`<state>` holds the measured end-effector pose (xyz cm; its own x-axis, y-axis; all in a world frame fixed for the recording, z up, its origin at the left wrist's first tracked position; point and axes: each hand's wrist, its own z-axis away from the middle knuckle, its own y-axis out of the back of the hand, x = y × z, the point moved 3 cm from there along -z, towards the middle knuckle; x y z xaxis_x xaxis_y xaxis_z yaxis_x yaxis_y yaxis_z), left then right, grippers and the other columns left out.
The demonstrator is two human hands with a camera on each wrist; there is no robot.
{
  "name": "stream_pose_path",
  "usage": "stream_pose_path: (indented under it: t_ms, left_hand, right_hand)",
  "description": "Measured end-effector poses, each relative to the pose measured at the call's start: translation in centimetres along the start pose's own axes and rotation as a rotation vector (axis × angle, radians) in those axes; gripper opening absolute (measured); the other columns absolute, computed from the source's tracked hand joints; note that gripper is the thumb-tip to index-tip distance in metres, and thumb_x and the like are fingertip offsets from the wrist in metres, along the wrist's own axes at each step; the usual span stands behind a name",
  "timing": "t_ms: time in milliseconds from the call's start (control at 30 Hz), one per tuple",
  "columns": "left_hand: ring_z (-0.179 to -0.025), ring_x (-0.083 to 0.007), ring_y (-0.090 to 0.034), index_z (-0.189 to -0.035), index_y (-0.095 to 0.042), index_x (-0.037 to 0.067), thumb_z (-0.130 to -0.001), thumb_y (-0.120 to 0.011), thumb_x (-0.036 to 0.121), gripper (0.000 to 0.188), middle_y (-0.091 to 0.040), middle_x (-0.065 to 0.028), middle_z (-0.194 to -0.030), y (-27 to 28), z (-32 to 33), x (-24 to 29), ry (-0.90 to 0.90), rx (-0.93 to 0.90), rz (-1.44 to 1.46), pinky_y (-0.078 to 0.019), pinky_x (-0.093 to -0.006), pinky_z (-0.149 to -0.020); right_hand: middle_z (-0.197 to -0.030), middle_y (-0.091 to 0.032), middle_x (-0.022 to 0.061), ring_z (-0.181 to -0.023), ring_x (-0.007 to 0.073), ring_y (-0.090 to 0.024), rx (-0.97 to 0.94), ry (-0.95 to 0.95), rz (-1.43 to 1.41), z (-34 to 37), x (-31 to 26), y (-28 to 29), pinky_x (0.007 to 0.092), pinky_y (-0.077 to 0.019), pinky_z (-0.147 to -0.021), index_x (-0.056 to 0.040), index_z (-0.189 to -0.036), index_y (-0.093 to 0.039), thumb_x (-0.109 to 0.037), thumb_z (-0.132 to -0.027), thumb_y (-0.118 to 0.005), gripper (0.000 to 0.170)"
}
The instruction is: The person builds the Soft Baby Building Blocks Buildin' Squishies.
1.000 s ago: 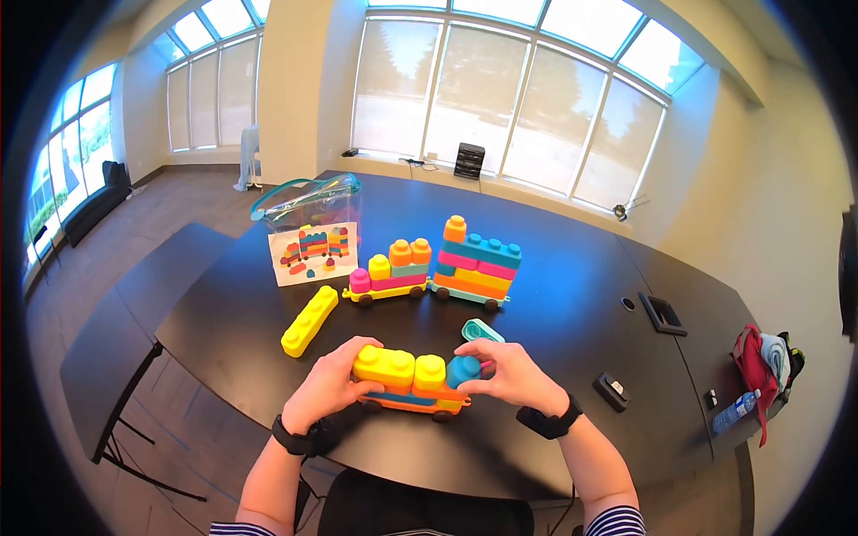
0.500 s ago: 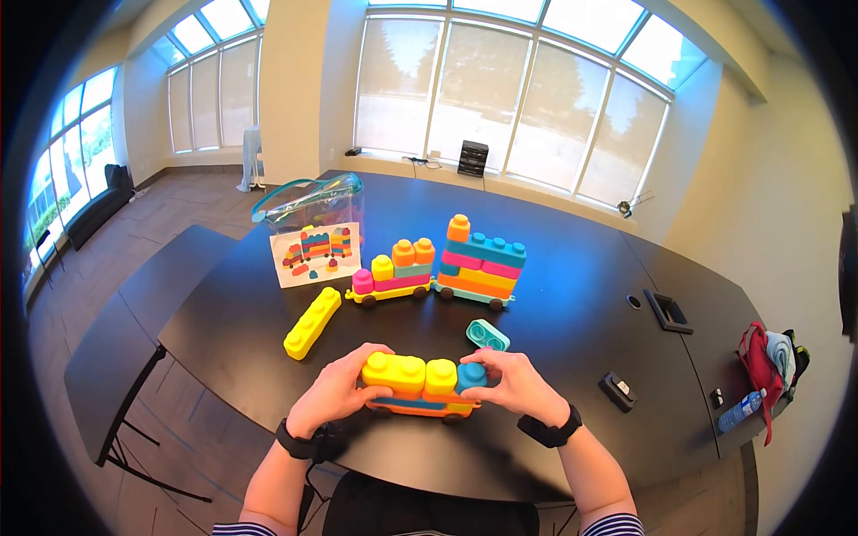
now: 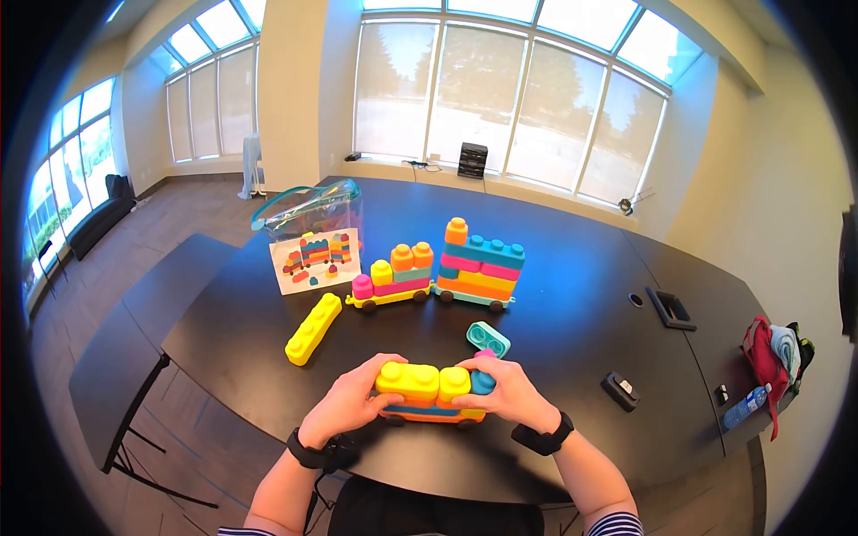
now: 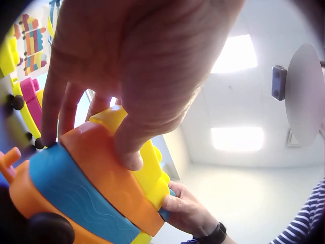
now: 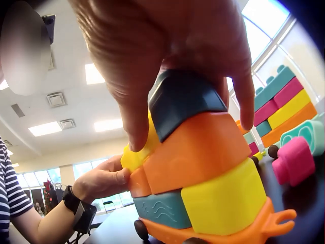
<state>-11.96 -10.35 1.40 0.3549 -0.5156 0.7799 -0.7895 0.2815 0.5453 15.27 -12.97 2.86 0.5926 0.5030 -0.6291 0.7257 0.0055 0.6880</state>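
Both hands hold a block wagon with an orange wheeled base, blue, orange and yellow blocks stacked on it. My left hand [image 3: 351, 400] grips its left end, thumb [image 4: 128, 150] against the orange block [image 4: 109, 170] and fingers on the far side. My right hand [image 3: 516, 393] straddles the right end around the dark blue top block [image 5: 185, 99], thumb on the near side at a yellow block [image 3: 454, 384]. A long yellow block [image 3: 407, 381] lies along the top left. Just beyond the right hand is a pink block [image 5: 296, 161], beside a hollow teal block [image 5: 304, 136].
Two joined block wagons [image 3: 391, 288] stand farther back, beside a clear bag [image 3: 317, 210] with a picture card [image 3: 315, 261]. A long yellow piece [image 3: 313, 330] lies left. Rightward are a black device [image 3: 620, 391], a table socket frame [image 3: 670, 309], a bottle [image 3: 747, 406] and a red bag [image 3: 759, 357].
The held wagon has shifted right and slightly nearer the body, with both hands still on it. The hollow teal block and pink block show more clearly beyond the right hand.
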Motion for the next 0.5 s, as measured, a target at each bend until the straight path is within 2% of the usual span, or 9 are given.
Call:
stream_pose_path:
  t_ms: [133,300,400,500]
  left_hand:
    - [-0.116,-0.0398,-0.068,-0.139,-0.056,0.012,-0.09,-0.081,0.01,0.055,-0.071,-0.0165,-0.123,-0.2,-0.02,0.28,0.0,0.007,-0.022,-0.0553,-0.0431,-0.097]
    - [-0.117,-0.0405,-0.068,-0.14,-0.056,0.012,-0.09,-0.08,0.011,0.055,-0.07,-0.017,-0.123,-0.41,-0.14,0.34,-0.023,0.007,-0.042,-0.0556,-0.0433,-0.097]
    - [-0.117,-0.0395,-0.069,-0.14,-0.055,0.012,-0.09,-0.081,0.01,0.057,-0.07,-0.0164,-0.124,-0.42,-0.12,0.24,-0.014,-0.001,-0.009,-0.0557,-0.0431,-0.098]
    - [-0.123,-0.0339,-0.067,-0.146,-0.053,0.013,-0.086,-0.086,0.013,0.068,-0.068,-0.0138,-0.133,0.13,-0.19,0.18,0.0,-0.099,0.009,-0.0557,-0.0424,-0.101]
  right_hand:
    - [-0.106,-0.073,0.0139,-0.096,0.0299,-0.073,0.024,-0.03,-0.026,0.14,-0.11,0.04,0.0375,-0.0584,-0.089,-0.0016,-0.116,-0.069,-0.029,-0.08,-0.092,0.051]
    - [-0.104,-0.07,0.0099,-0.094,0.0282,-0.073,0.025,-0.051,-0.057,0.35,0.27,0.0,0.0361,-0.0564,-0.087,-0.003,-0.113,-0.068,-0.029,-0.08,-0.093,0.049]
    - [-0.104,-0.071,0.0097,-0.094,0.0275,-0.073,0.011,-0.055,-0.043,0.38,0.28,0.14,0.0365,-0.0564,-0.086,-0.0029,-0.114,-0.067,-0.029,-0.081,-0.092,0.049]
    - [-0.104,-0.072,0.0129,-0.094,0.029,-0.073,-0.005,-0.07,-0.06,0.4,0.1,0.26,0.037,-0.0573,-0.087,-0.0017,-0.116,-0.068,-0.03,-0.082,-0.091,0.05]
